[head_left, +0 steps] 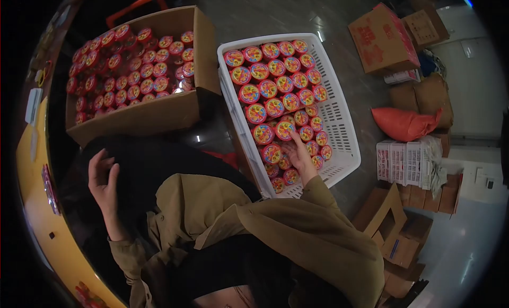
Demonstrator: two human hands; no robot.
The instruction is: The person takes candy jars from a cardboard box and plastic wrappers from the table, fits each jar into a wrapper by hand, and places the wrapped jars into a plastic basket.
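Observation:
My right hand [299,155] is inside the white basket [347,120], its fingers at a round red container with a colourful lid [284,130]. Rows of the same containers fill much of the basket, in an upper layer at the far end and a lower one near my hand. My left hand [104,181] hangs over my dark-clothed lap, fingers apart and slightly curled, with nothing in it. Ahead of it stands an open cardboard box [169,114] holding many more of these containers.
A yellow table edge [58,223] runs along the left. Cartons [382,40], an orange-red sack [405,123], white crates [400,162] and opened cardboard boxes [379,215] stand at the right. Grey floor shows beyond the basket.

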